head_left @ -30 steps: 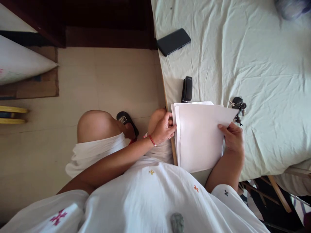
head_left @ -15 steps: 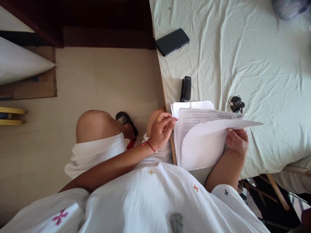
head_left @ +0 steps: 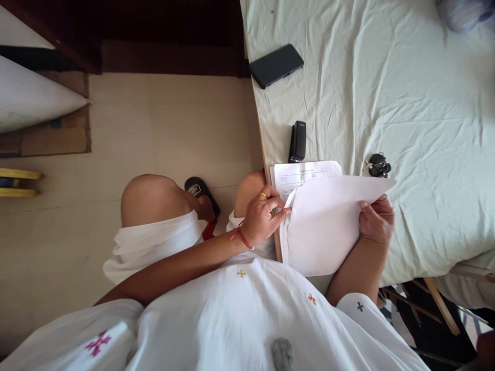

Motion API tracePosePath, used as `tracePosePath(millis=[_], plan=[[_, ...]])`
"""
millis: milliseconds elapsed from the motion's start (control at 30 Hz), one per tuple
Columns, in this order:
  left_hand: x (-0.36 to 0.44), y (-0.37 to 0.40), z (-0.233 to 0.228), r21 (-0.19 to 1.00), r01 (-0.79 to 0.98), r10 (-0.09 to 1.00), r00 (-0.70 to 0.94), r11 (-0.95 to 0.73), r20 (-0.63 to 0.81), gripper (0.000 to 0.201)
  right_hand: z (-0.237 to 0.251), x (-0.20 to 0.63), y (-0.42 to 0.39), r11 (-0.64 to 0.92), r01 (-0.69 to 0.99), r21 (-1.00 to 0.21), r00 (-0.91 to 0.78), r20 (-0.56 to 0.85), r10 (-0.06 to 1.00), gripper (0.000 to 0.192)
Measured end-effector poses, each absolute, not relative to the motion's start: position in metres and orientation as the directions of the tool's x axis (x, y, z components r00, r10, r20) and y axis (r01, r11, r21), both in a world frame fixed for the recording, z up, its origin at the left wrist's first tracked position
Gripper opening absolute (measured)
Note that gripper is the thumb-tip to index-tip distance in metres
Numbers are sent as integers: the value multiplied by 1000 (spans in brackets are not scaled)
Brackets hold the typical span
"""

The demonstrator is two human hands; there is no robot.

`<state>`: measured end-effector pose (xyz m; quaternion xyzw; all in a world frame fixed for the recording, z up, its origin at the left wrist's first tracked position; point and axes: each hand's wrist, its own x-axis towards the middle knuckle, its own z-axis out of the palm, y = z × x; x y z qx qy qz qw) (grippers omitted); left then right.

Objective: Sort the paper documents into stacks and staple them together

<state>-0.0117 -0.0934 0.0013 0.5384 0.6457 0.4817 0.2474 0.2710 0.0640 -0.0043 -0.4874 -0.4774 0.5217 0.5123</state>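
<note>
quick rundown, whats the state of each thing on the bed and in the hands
left hand: fingers pinching the papers' left edge
right hand: gripping the top sheet's right edge
top sheet: blank side up, partly lifted
printed page: lying flat beneath, text up
stapler: closed, on the bed
phone: screen dark
keys: bunched on the sheet

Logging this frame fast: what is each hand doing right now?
Left hand: fingers pinching the left edge of the paper sheets.
Right hand: gripping the sheets' right edge.
</note>
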Motion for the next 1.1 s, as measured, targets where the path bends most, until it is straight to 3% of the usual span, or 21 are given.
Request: tracePosePath(millis=[233,433,533,667,833,1000,1100], plan=[[-5,-95,3,973,225,963,-247,-55,111,30,-6,272,62,-48,-12,-999,0,-48,999,33],[-2,-94,-15,973,-151,949,-239,174,-207,42,-13,279,65,-3,9,-1000,57,-2,998,33],[-3,-90,-22,932,-286,929,-227,222,-291,48,-11,278,67,44,31,-999,25,45,999,28],[-7,-84,-22,913,-314,918,-212,261,-335,52,0,276,65,163,-49,-985,-20,165,986,19],[-10,-84,-20,926,-269,925,-200,265,-323,52,5,288,62,67,-195,-978,-167,101,981,22],[-12,-86,-22,918,-284,929,-166,275,-330,50,1,290,67,61,-118,-991,-156,79,985,31],[-11,-88,-24,922,-282,931,-172,267,-322,49,6,279,64,48,-76,-996,-164,60,985,25]])
